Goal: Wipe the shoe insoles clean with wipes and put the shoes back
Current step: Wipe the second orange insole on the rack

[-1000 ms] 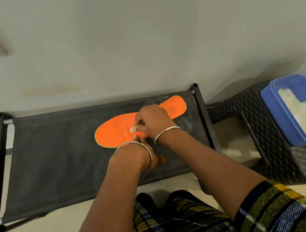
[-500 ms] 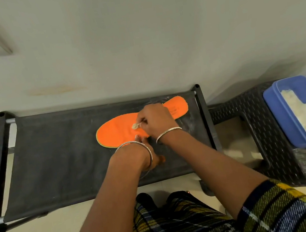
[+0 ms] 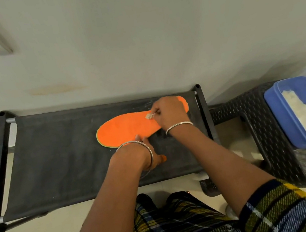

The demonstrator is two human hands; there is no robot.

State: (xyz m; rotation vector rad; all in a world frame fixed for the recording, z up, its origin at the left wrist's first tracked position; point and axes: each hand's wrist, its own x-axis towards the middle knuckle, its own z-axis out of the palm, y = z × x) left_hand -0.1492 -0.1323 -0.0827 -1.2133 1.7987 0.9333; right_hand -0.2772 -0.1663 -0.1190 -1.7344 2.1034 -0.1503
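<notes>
Orange insole (image 3: pixel 126 129) lying flat along the far side of a black fabric shoe rack (image 3: pixel 56 153), toe to the left, heel to the right. The right hand (image 3: pixel 170 112) covers the heel end and pinches a small crumpled wipe (image 3: pixel 149 116) between thumb and fingertips, its wad touching the orange surface, seemingly to scrub one spot. The left hand (image 3: pixel 149 149) rests on the rack at the insole's near edge, a fingertip on the rim and the thumb stretched well apart. It looks spread and pressing down, probably to stop the insole sliding. Most of that hand is hidden behind its own wrist and bangle, so the other fingers cannot be made out. To the right, a dark woven stool (image 3: pixel 229 110) carries a blue tub (image 3: pixel 277 106) of pale wipes (image 3: pixel 305 115), close to the working hand. It is cut off by the picture's edge. No shoes are visible, and dirt on the insole is too fine to judge.
</notes>
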